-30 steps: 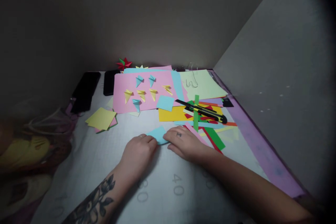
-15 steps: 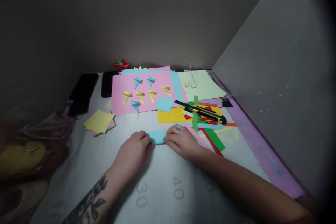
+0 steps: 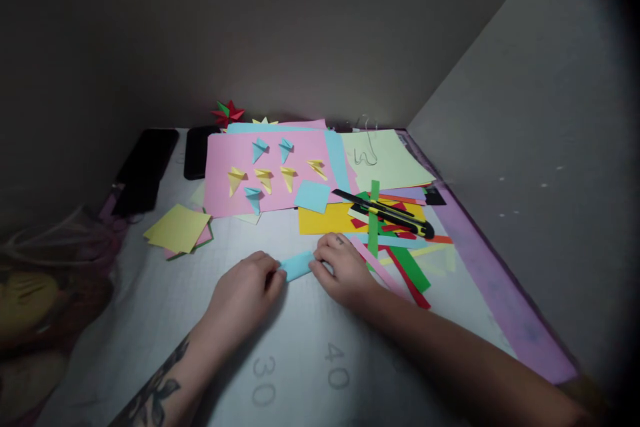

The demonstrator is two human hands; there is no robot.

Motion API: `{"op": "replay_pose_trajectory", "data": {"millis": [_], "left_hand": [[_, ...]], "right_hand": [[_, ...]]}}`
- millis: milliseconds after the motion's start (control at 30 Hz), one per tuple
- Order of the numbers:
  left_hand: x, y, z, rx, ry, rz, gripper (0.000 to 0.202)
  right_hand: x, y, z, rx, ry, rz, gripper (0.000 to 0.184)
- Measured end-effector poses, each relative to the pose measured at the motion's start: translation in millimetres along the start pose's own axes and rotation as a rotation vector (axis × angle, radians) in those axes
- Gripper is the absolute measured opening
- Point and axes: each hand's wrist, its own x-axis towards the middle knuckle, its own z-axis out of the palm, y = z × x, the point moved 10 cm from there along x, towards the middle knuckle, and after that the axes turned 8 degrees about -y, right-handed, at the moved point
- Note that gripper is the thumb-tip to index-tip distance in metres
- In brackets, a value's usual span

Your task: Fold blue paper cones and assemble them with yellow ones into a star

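Blue paper strip lies flat on the counter; I see my left hand and right hand pinching its ends, fingers curled shut, likely to press a crease.

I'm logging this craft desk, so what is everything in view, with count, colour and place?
folded paper strip: one, light blue, on the mat, pinched at each end
cutting mat: one, white, gridded, underneath
pink sheet: one, behind the hands
folded paper points: seven, four yellow, three blue, on the pink sheet
blue square: one, at the pink sheet's near edge
utility knife: one, black and yellow, on the scraps at right
phones: two, black, far left
paper star: one, red and green, at the back
left hand: grip on the strip's left end
right hand: grip on its right end
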Motion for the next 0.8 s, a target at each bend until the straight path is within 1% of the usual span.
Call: {"op": "replay_pose_trajectory", "data": {"millis": [100,233,433,567,700,800], "left_hand": [[1,-5,-0.4,-0.002,0.002,-0.061,0.024],[2,-9,0.2,-0.016,0.010,-0.099,0.024],[1,-12,1.8,-0.027,0.012,-0.147,0.022],[1,-13,2.8,-0.025,0.001,-0.174,0.023],[2,-12,1.8,-0.023,-0.005,-0.177,0.023],[2,-12,2.6,-0.017,-0.028,-0.182,0.025]], "right_hand": [[0,1,-1,-0.012,0.036,0.034,0.017],[1,4,1,-0.051,0.030,0.087,0.019],[1,2,-2,-0.084,0.066,0.079,0.020],[1,2,0,-0.122,0.055,0.094,0.019],[1,0,1,-0.183,0.060,0.086,0.018],[2,0,3,-0.220,0.040,0.105,0.018]]}}
